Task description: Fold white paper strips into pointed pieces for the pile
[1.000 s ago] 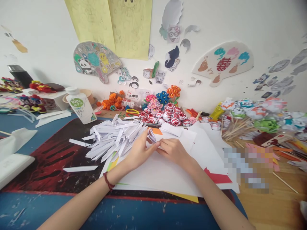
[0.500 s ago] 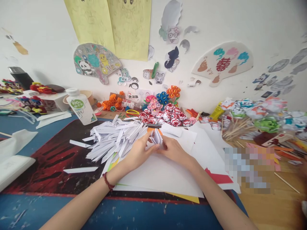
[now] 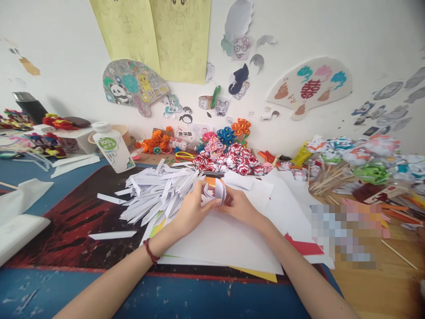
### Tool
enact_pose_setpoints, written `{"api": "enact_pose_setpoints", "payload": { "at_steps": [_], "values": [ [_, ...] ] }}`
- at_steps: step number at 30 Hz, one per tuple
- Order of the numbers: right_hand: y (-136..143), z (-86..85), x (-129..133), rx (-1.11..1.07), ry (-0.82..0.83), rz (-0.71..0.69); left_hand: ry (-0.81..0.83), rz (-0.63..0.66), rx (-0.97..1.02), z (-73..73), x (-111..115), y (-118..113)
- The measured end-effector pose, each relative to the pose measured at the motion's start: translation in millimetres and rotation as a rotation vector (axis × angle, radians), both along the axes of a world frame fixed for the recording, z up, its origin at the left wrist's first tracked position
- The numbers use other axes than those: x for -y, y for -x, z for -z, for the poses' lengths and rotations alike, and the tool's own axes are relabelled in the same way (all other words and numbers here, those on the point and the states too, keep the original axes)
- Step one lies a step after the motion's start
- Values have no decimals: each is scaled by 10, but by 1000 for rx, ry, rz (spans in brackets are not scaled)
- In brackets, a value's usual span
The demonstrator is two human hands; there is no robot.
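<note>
Two hands hold one curved paper piece (image 3: pixel 220 189) above the far part of a stack of white sheets (image 3: pixel 229 246). The piece is white and bent into a loop.

Left hand (image 3: pixel 192 206): fingers are bent around the left side of the piece, with the thumb along the lower edge. Right hand (image 3: pixel 241 206): fingers are bent around the right side, with the tips at the lower edge. Finger spacing is narrow on both hands, set by the paper held between them. The left thumb and the right fingertips lie close together below the piece; whether they touch cannot be told. A dark red wristband (image 3: pixel 151 251) encircles the left wrist.

A yellow sheet (image 3: pixel 257 274) projects from under the near edge of the stack. Red paper (image 3: pixel 305 246) lies at its right, beside the right forearm. A heap of folded strips (image 3: pixel 162 190), white, covers the left edge of the stack and extends onto a black-and-red mat (image 3: pixel 73 221). One single strip (image 3: pixel 112 235) lies apart on the mat. The mat rests on the blue tabletop (image 3: pixel 149 301).

A white bottle (image 3: pixel 113 148) stands left of the heap. Red-and-white flowers (image 3: pixel 244 163) lie beyond the stack; wooden sticks (image 3: pixel 327 179) lie to their right.
</note>
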State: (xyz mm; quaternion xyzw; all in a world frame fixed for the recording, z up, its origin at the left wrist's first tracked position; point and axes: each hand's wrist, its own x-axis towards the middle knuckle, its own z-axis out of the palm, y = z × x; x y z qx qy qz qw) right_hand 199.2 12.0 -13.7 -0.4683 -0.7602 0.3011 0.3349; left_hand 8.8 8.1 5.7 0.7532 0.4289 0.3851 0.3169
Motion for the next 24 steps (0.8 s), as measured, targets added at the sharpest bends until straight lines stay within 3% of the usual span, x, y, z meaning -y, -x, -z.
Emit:
{"api": "enact_pose_setpoints", "payload": {
  "at_steps": [7, 14, 24],
  "values": [
    [-9, -9, -5, -5, -4, -10, -18, -58, -15, 33, -48, 21],
    [2, -35, 13, 2, 30, -44, 16, -52, 107, 67, -58, 18],
    [0, -5, -13, -105, 78, -75, -55, -167, -17, 84, -82, 78]
  ]
}}
